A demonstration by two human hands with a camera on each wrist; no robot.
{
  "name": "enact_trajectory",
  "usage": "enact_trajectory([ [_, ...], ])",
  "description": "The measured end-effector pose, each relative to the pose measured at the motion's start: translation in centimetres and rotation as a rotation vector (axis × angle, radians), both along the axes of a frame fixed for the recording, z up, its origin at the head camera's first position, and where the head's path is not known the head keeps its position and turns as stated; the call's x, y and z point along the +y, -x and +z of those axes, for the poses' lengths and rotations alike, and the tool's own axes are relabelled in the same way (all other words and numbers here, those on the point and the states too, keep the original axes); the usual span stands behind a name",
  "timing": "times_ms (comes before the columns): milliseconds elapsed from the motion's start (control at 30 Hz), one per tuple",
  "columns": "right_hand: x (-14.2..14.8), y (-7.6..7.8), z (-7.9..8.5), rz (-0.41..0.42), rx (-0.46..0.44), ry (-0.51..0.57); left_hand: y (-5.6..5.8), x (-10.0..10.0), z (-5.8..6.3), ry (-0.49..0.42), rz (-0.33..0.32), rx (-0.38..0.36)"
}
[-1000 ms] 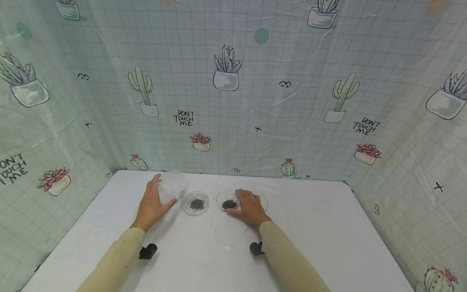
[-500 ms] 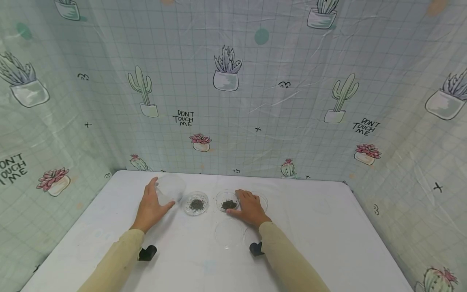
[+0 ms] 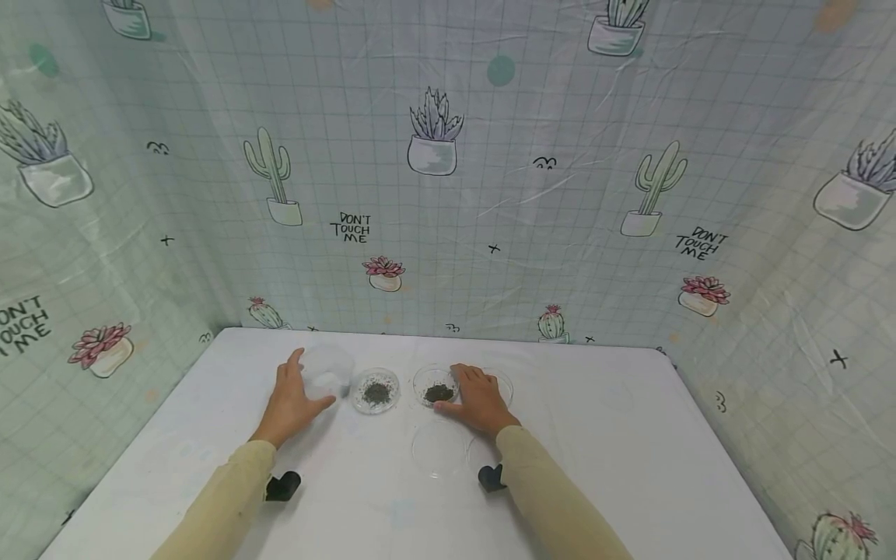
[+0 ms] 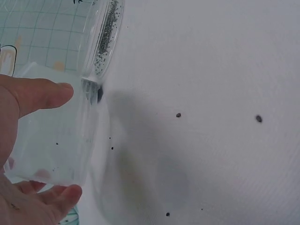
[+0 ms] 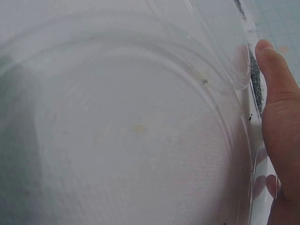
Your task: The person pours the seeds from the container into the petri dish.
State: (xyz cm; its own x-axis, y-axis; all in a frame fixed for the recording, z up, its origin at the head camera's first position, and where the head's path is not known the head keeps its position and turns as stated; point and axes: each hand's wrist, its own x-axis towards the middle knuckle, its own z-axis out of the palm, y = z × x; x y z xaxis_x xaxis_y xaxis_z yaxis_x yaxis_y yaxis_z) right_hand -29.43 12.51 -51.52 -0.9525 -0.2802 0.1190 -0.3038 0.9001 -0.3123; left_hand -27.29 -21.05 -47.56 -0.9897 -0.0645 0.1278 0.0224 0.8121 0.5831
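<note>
My left hand (image 3: 294,397) is spread round the side of a frosted, see-through plastic container (image 3: 329,367) at the back left. In the left wrist view the straight thumb (image 4: 44,96) lies across the near side of the container (image 4: 51,133), while the fingertips show beyond its lower edge. Beside it is a petri dish (image 3: 376,391) with dark grains. My right hand (image 3: 479,398) holds a second petri dish (image 3: 427,381) of dark grains by its right side, thumb at the front rim and fingers at the far rim.
An empty clear dish (image 3: 505,385) lies just right of the right hand. Nearer stand another clear dish or lid (image 3: 437,449) and one partly hidden by the wrist. Loose dark specks (image 4: 178,115) dot the white table (image 3: 616,451). A printed cloth (image 3: 518,295) walls the back.
The frosted container has come down and slightly toward me, and my left hand has lowered with it, its thumb and fingers loosening. The right hand and its dish stay put.
</note>
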Motion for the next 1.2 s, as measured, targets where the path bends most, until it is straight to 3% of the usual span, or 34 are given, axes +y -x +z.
enact_trajectory([
  [100,0.0,-0.1,0.1,-0.002,-0.008,-0.011,0.0,-0.1,0.0,-0.002,-0.004,-0.031],
  [633,-0.1,0.1,-0.2,0.006,-0.003,-0.015,-0.1,-0.8,-0.8,0.004,-0.005,-0.049],
  [967,0.0,0.3,-0.4,-0.003,-0.003,-0.019,0.1,-0.7,0.1,0.054,-0.008,0.069],
  [1200,-0.1,0.2,-0.1,-0.008,0.003,-0.027,0.0,-0.3,0.6,0.123,-0.049,0.156],
])
